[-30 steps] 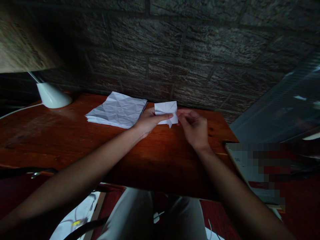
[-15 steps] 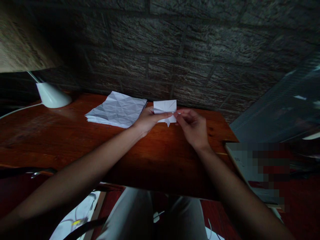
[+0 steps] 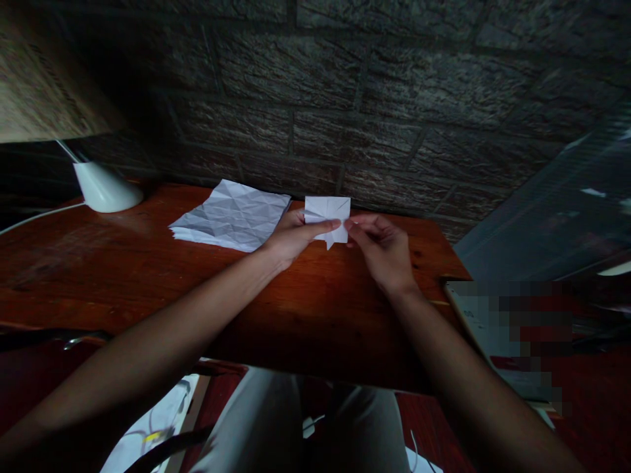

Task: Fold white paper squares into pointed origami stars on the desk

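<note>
head view: left hand [image 3: 290, 238] and right hand [image 3: 382, 253] grips clamp folded paper [image 3: 327, 210] between them.

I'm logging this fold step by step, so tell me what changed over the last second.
Very little. The right hand slid its fingertips slightly left along the small folded paper, closer to the left hand thumb, and the paper's lower point shifted a little left and up. Both hands kept their pinch on it. The creased sheets, lamp base and table stayed as they were.
</note>
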Available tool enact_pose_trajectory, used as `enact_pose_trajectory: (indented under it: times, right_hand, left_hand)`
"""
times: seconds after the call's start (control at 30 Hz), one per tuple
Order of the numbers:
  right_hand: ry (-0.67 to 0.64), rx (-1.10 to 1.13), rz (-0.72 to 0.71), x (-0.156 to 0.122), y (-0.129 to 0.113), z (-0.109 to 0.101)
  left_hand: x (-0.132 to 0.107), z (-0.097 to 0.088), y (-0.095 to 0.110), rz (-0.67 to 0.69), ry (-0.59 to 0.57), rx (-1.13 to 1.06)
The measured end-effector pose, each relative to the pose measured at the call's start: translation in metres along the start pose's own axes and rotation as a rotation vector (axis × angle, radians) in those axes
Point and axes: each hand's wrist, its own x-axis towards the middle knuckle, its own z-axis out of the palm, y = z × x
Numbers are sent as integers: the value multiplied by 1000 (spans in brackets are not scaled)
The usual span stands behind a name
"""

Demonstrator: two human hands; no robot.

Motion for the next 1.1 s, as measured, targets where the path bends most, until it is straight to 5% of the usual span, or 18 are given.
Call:
enact_pose_trajectory:
  times: [0.7,1.1]
  right_hand:
    - [-52,174,155,2,-1,-1]
    - [-63,112,103,3,2,-2]
  left_hand:
    - [0,3,0,65,27,-29]
    - [-2,4,0,140,8,99]
